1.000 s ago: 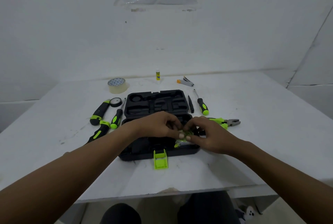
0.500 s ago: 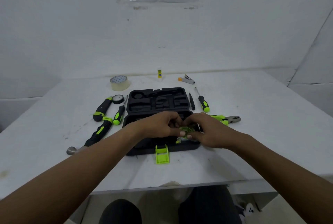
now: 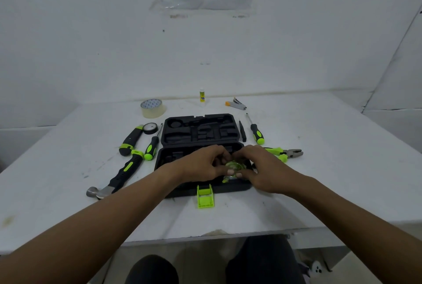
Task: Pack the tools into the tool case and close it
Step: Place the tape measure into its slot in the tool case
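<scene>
Both hands meet over the near half of the case (image 3: 175, 158). The left hand (image 3: 201, 165) and the right hand (image 3: 262, 169) each have fingers (image 3: 230, 171) curled round a small round green thing (image 3: 233, 166), maybe a tape measure, but it is too hidden to be sure. The fingers pinch it from both sides and hold it low in the right part of the case's near half.

The case is black and lies wide open on the white counter (image 3: 331, 181). Its far half (image 3: 201, 129) lies flat, with empty shaped slots. A green latch (image 3: 205, 196) sticks out from the near edge toward the person.

Left of the case lies a hammer (image 3: 114, 181) with a black and green grip, its metal head near the person. Beside it is a fat black and green handle (image 3: 130, 140) and a screwdriver (image 3: 153, 144). A black tape roll (image 3: 150, 128) sits just by the handle's far end. Farther back is a clear tape roll (image 3: 152, 108).

Right of the case lie a thin black tool (image 3: 242, 131) and a second screwdriver (image 3: 256, 131). Pliers (image 3: 285, 153) with green grips lie just past the right hand. At the back stand a glue stick (image 3: 202, 95) and a small stapler (image 3: 237, 104).
</scene>
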